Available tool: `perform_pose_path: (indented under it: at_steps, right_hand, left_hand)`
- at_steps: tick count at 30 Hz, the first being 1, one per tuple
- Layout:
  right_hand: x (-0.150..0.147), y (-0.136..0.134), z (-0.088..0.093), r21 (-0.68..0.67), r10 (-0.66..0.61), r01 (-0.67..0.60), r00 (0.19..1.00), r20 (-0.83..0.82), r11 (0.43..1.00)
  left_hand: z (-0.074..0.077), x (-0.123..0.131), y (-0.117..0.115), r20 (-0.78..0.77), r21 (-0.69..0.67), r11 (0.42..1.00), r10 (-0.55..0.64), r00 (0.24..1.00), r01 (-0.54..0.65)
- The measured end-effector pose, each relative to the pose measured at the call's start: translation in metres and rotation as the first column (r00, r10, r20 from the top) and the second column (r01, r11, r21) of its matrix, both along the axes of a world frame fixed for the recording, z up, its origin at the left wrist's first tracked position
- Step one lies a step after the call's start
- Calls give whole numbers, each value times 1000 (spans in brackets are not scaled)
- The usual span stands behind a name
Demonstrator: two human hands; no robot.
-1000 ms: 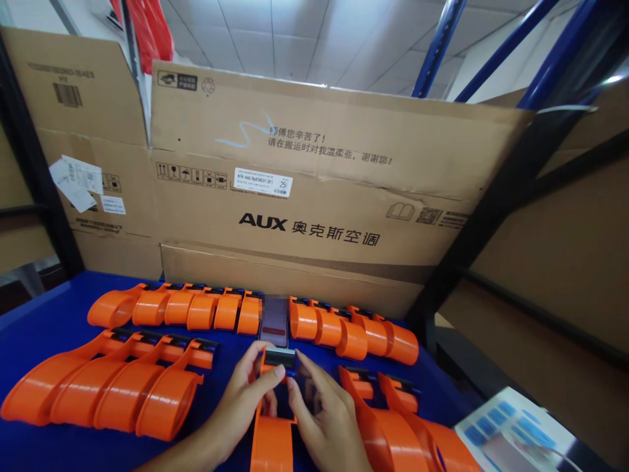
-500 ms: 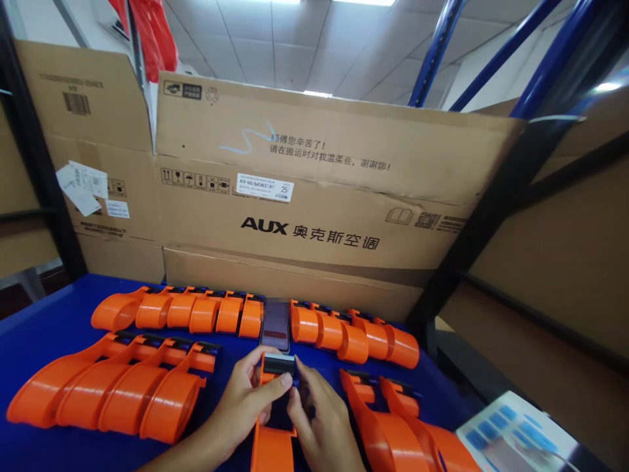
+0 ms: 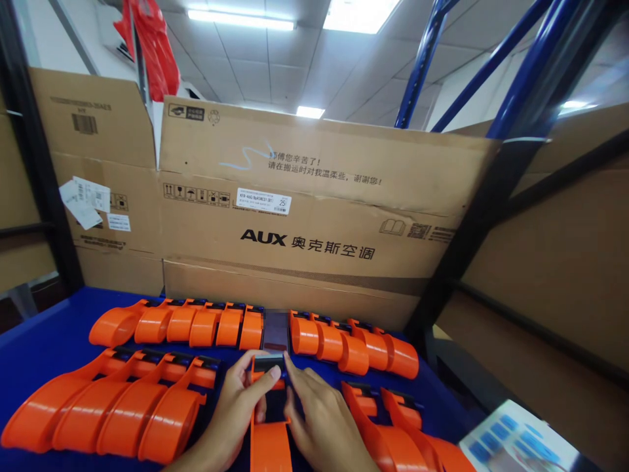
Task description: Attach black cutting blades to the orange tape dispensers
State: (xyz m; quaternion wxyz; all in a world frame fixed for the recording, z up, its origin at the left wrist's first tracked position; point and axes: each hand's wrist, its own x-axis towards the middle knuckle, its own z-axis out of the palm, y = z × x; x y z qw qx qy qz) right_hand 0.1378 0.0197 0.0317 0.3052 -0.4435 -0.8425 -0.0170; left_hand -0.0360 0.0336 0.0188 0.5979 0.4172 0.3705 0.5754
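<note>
Between my hands is an orange tape dispenser (image 3: 270,447) with a black part and a toothed metal strip at its far end. My left hand (image 3: 240,396) grips its left side, with the thumb pressed on the black part. My right hand (image 3: 322,410) closes around the right side, its index finger stretched along the edge near the strip. Matching orange tape dispensers (image 3: 170,419) lie in a row to the left, and a pair of tape dispensers (image 3: 393,436) lies close to my right hand. My palms hide part of the held one.
Two groups of orange dispensers (image 3: 204,328) line the back of the blue table (image 3: 29,341), with a dark phone-like slab (image 3: 276,333) between them. Behind stands a large cardboard sheet (image 3: 314,216). A blue and white printed box (image 3: 521,436) lies at the right by a dark rack post (image 3: 457,242).
The view has tilted up slightly, so the table sits lower. The held tape dispenser has shifted a little left and its strip has turned; my right index finger now reaches further along its edge.
</note>
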Motion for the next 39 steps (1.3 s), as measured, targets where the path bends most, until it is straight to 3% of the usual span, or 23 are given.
perform_pose_path:
  at_steps: [3, 6, 12, 24, 31, 36, 39]
  right_hand:
    - [-2, 5, 7, 2, 60, -60, 998, 22, 998]
    - [-4, 8, -1, 52, 101, -99, 995, -29, 994]
    - [-3, 9, -28, 175, 96, -80, 992, -86, 981]
    - [-8, 12, -39, 312, 67, -39, 995, -79, 949]
    - [-8, 10, -33, 297, 71, -49, 995, -65, 954]
    - [-5, 5, -20, 217, 124, -93, 983, -132, 972]
    - [-3, 4, -21, 242, 120, -70, 972, -201, 968]
  left_hand:
    - [3, 0, -1, 23, -11, 1000, 21, 1000, -21]
    - [6, 0, -3, 35, -17, 1000, 12, 999, -12]
    - [10, 1, -6, 36, -20, 999, -26, 999, 26]
    - [17, 2, -10, 89, -73, 994, -69, 994, 76]
    - [15, 2, -10, 76, -80, 995, -59, 995, 65]
    - [4, 1, -7, 44, -91, 995, -31, 999, 35]
    - [-2, 1, -5, 5, -80, 996, -38, 999, 38]
